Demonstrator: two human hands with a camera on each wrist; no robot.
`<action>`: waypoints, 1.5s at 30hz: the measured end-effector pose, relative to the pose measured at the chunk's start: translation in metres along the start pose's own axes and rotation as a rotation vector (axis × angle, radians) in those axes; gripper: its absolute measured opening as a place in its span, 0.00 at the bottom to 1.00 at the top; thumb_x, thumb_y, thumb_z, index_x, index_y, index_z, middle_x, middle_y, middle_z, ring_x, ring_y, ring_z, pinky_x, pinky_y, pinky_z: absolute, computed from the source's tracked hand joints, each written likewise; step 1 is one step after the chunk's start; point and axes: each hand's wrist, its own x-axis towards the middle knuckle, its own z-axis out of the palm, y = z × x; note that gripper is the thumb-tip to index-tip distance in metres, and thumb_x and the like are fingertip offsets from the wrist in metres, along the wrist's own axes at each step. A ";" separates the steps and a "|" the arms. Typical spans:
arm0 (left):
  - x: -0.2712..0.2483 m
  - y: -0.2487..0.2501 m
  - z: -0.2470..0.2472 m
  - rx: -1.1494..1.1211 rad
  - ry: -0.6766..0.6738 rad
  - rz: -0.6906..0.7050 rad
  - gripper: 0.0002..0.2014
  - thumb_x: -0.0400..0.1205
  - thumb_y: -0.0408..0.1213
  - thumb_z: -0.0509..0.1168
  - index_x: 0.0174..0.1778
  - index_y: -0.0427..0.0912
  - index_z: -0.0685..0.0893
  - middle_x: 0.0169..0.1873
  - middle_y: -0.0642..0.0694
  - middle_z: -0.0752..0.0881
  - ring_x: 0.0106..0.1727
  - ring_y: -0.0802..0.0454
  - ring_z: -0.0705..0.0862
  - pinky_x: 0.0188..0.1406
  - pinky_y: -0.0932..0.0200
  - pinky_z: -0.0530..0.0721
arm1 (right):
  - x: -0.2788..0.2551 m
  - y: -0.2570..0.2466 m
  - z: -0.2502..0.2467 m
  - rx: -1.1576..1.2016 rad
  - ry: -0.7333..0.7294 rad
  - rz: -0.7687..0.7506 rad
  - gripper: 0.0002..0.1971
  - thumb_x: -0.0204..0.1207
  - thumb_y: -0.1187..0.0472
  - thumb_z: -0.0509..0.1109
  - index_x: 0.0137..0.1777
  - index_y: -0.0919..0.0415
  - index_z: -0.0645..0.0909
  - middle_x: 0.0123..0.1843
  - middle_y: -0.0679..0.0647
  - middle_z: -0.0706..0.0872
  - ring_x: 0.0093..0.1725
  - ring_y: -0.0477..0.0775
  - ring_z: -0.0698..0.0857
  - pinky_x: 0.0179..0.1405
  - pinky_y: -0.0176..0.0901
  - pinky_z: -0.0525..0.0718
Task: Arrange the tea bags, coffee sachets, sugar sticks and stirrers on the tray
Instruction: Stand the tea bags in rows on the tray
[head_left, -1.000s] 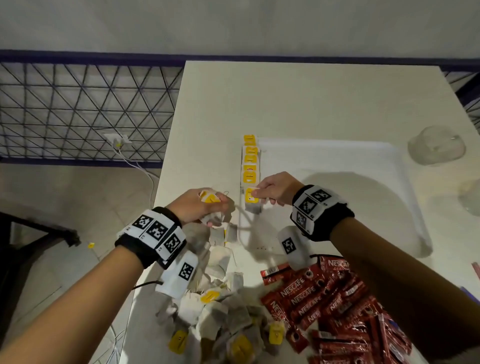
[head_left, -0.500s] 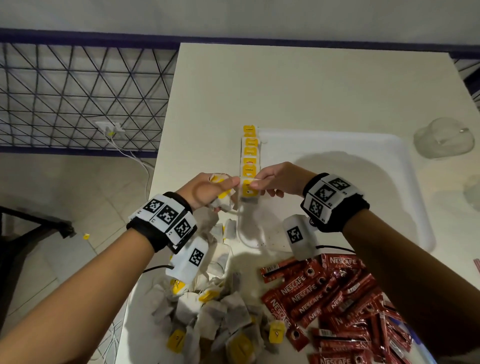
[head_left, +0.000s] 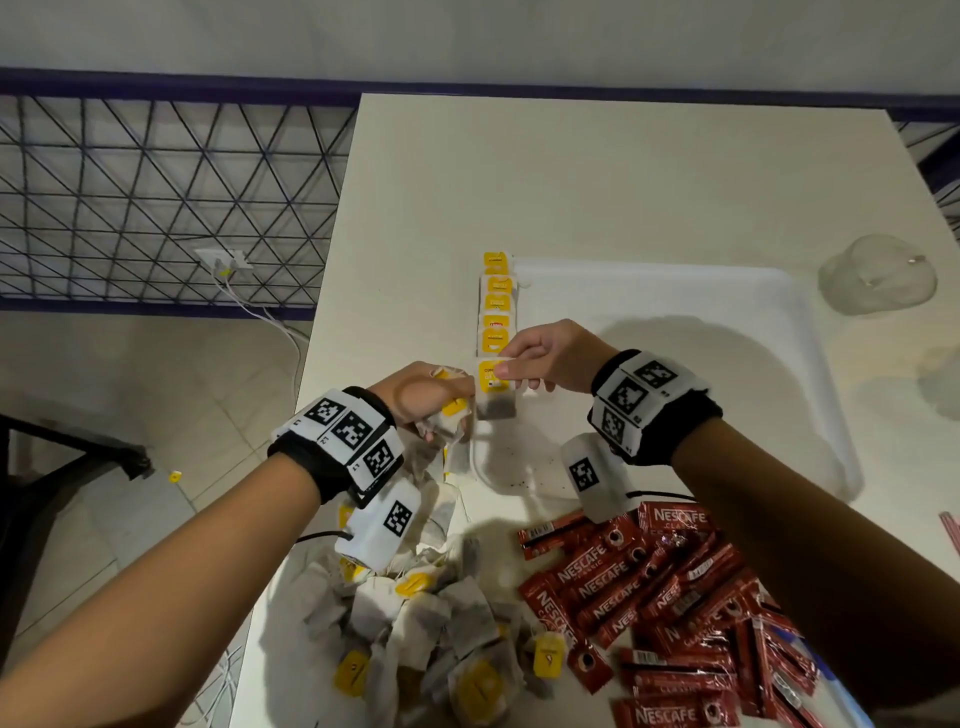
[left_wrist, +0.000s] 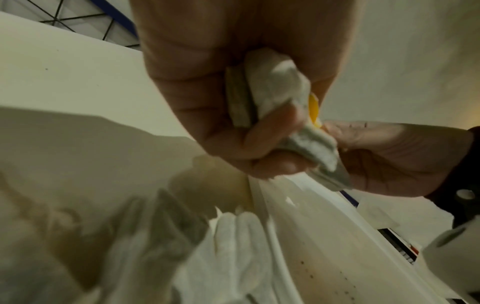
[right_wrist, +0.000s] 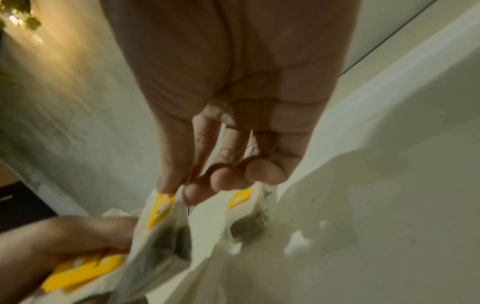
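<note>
right hand (head_left: 543, 358): we pinch the tea bag (head_left: 494, 387), long axis near-far, at row's near end
left hand (head_left: 421, 397): we grip spare bags, just left

Both forearms are bare, with no sleeves. The left hand (head_left: 415, 395) has a black wristband (head_left: 311, 462) behind it, wrapped with white plates (head_left: 343, 426) printed with square black-and-white markers. Below that wrist hangs a white camera housing (head_left: 379, 525) with one more marker and a thin black cable running from it. The right hand (head_left: 550, 358) has the same black band (head_left: 680, 426), marker plates (head_left: 639, 395) and white housing (head_left: 592, 475) under the wrist, also with a black cable.
</note>
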 end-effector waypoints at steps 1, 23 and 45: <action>0.001 -0.001 0.001 0.026 0.010 0.001 0.11 0.76 0.47 0.67 0.33 0.44 0.83 0.28 0.47 0.85 0.29 0.50 0.80 0.27 0.63 0.77 | 0.001 0.003 0.002 0.001 0.023 0.002 0.04 0.72 0.62 0.75 0.39 0.58 0.82 0.25 0.47 0.81 0.19 0.37 0.75 0.19 0.25 0.71; 0.013 0.004 -0.012 0.468 0.060 0.006 0.15 0.76 0.55 0.68 0.29 0.50 0.81 0.35 0.46 0.86 0.36 0.47 0.80 0.38 0.57 0.79 | 0.037 0.022 0.008 -0.102 0.254 0.100 0.12 0.71 0.55 0.76 0.46 0.64 0.84 0.29 0.45 0.78 0.32 0.45 0.76 0.23 0.23 0.71; -0.029 0.009 0.010 -0.662 -0.151 -0.058 0.23 0.84 0.55 0.53 0.48 0.39 0.82 0.33 0.40 0.89 0.26 0.50 0.88 0.26 0.63 0.88 | -0.035 -0.014 0.028 0.050 0.067 0.005 0.17 0.70 0.50 0.75 0.56 0.55 0.81 0.32 0.49 0.79 0.33 0.48 0.80 0.30 0.38 0.78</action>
